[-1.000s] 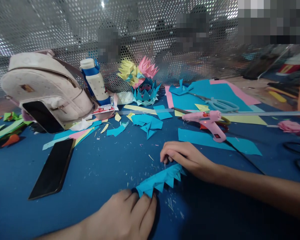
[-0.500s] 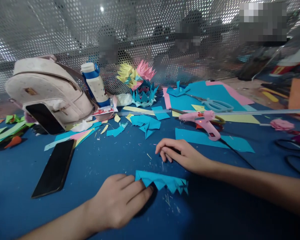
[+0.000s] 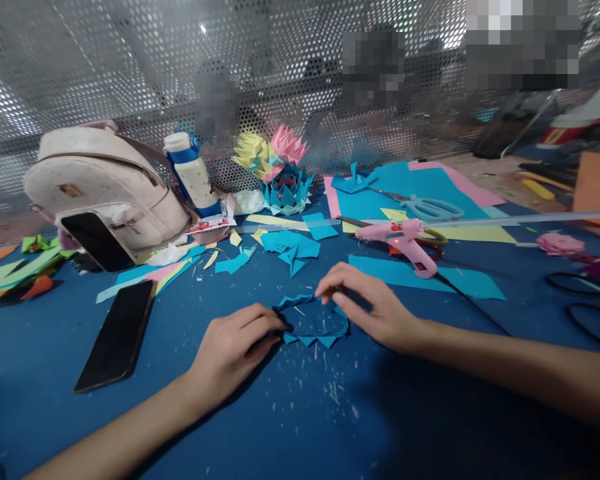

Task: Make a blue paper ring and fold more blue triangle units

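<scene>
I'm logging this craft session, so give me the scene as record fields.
Left hand: at the left side of the blue paper strip
Right hand: at its far right
Shape: toothed, curved into a loop on the blue table
Tools: pink glue gun, blue-handled scissors
Back: yellow paper flower, pink paper flower, blue paper flower
Left: backpack, bottle, flat phone, tilted phone

Blue tabletop (image 3: 205, 433) | toothed blue paper ring (image 3: 326, 341) | flat dark phone (image 3: 115, 337) | pale backpack (image 3: 100, 190) | white-and-blue bottle (image 3: 194, 177) | paper scraps (image 3: 234, 262)

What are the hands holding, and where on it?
The left hand pinches the blue zigzag paper loop at its left end; the right hand is at its far right part, grip unclear.
</scene>
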`<state>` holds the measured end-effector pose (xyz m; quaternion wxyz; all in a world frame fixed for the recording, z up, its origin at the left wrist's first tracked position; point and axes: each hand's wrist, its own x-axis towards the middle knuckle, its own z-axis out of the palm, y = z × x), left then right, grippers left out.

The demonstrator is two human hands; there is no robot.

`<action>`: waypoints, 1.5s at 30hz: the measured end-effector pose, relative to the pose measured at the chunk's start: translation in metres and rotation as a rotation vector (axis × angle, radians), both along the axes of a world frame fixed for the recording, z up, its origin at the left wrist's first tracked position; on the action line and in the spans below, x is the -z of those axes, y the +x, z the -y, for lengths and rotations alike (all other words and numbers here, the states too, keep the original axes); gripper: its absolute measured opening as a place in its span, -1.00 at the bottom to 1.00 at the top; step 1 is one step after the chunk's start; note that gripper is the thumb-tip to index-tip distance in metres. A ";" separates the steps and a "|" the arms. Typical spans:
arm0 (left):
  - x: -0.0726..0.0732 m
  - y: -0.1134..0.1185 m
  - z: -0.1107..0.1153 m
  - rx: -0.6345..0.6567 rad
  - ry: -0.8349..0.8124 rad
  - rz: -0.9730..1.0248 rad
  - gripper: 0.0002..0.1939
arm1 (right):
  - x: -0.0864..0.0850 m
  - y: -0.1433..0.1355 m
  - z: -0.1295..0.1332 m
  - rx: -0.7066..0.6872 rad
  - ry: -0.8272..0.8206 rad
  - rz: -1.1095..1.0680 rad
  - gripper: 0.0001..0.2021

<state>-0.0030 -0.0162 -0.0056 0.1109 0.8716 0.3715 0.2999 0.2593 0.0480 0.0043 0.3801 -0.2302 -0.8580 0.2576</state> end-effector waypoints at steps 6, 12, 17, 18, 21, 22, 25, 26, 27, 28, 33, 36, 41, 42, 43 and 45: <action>-0.005 0.000 0.000 -0.006 -0.117 0.089 -0.86 | 0.002 -0.002 0.009 -0.121 0.291 0.337 -0.78; -0.007 0.006 0.000 -0.014 -0.182 0.160 -0.87 | 0.005 -0.005 0.006 -0.124 0.301 0.360 -0.81; -0.007 0.013 0.003 0.000 -0.229 0.195 -0.86 | 0.006 -0.006 0.006 -0.167 0.245 0.322 -0.85; -0.006 0.013 0.003 0.003 -0.238 0.201 -0.86 | 0.006 -0.006 0.007 -0.170 0.229 0.317 -0.85; -0.005 0.013 0.003 0.004 -0.260 0.215 -0.93 | 0.005 -0.007 0.007 -0.172 0.202 0.306 -0.87; -0.004 0.013 0.003 0.004 -0.267 0.218 -0.94 | 0.005 -0.007 0.007 -0.171 0.200 0.302 -0.88; -0.001 0.014 0.003 0.003 -0.287 0.224 -0.97 | 0.005 -0.007 0.007 -0.167 0.193 0.298 -0.87; -0.001 0.015 0.003 0.000 -0.293 0.228 -0.95 | 0.005 -0.008 0.007 -0.165 0.190 0.297 -0.87; 0.000 0.016 0.003 -0.004 -0.300 0.233 -0.93 | 0.005 -0.008 0.008 -0.164 0.187 0.295 -0.87; 0.000 0.016 0.003 -0.009 -0.307 0.240 -0.91 | 0.005 -0.009 0.008 -0.163 0.183 0.291 -0.87; -0.001 0.018 0.002 -0.042 -0.352 0.278 -0.89 | 0.007 -0.010 0.011 -0.160 0.187 0.254 -0.88; -0.001 0.018 0.001 -0.069 -0.383 0.290 -0.88 | 0.007 -0.010 0.012 -0.154 0.188 0.249 -0.88; -0.001 0.018 0.002 -0.075 -0.404 0.298 -0.88 | 0.008 -0.010 0.012 -0.151 0.176 0.244 -0.87; -0.001 0.018 0.003 -0.077 -0.401 0.300 -0.88 | 0.008 -0.010 0.012 -0.150 0.179 0.242 -0.88; -0.002 0.019 0.003 -0.078 -0.396 0.302 -0.88 | 0.008 -0.010 0.012 -0.148 0.181 0.242 -0.88; -0.002 0.019 0.004 -0.079 -0.381 0.303 -0.89 | 0.007 -0.010 0.012 -0.144 0.188 0.244 -0.89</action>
